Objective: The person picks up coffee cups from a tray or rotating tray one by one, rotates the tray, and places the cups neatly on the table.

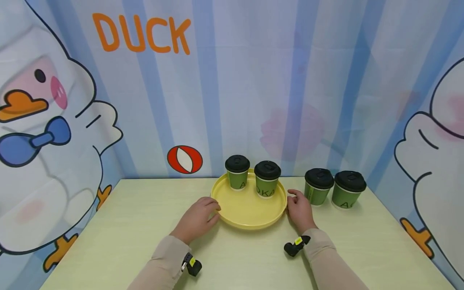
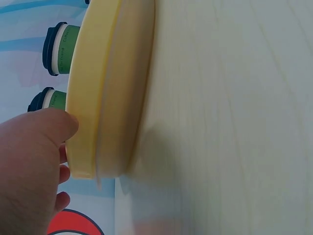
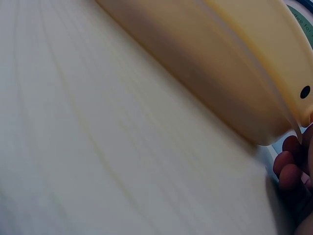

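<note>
A round yellow tray (image 1: 248,211) rests on the table, with two green paper cups with black lids on its back part. One cup (image 1: 237,179) stands at the back; the other cup (image 1: 266,187) stands to its right, slightly nearer. My left hand (image 1: 199,217) holds the tray's left rim, its thumb on the edge in the left wrist view and the other fingertips partly hidden behind. At the opposite rim, my right hand (image 1: 300,210) grips the edge with curled fingers (image 3: 289,176); the right wrist view cuts off most of this hand.
Two more lidded green cups, the nearer-left one (image 1: 317,195) and the right one (image 1: 346,197), stand on the pale table (image 1: 127,225) just right of my right hand. A printed curtain (image 1: 246,80) with duck figures rises behind the table's back edge.
</note>
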A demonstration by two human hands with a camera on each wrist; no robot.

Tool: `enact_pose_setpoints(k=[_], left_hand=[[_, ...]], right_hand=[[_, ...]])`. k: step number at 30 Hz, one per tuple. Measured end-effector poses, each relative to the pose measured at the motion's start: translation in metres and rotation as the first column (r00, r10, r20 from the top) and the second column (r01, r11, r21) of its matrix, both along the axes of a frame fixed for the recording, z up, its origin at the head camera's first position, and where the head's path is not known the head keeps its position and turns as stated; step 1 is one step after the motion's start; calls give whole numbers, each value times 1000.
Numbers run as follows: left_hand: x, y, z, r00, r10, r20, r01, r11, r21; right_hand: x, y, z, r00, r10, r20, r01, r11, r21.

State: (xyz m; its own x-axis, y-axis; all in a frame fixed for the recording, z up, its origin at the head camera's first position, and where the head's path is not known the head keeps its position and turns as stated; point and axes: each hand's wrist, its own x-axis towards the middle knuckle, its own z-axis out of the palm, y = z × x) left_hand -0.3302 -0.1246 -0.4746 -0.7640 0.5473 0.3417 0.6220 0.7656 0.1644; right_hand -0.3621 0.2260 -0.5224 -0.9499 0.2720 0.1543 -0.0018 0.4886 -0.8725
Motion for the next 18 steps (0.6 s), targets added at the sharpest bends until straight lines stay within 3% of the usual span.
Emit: enact_pose_setpoints(k=[13,16,18], left_hand=[[-2,-3,4,999,-5,40,3,999,33],[-5,-4,4,997,43,66,-48,996,80],[-6,-4,3,990,98,104,-115,978,174]], right_hand=[[1,-1,1,1000,2,-1,-2,1000,0],[2,-1,1,1000,3,4,-3,1000,0],[2,-1,2,1000,2,5,-2,1000,-2]])
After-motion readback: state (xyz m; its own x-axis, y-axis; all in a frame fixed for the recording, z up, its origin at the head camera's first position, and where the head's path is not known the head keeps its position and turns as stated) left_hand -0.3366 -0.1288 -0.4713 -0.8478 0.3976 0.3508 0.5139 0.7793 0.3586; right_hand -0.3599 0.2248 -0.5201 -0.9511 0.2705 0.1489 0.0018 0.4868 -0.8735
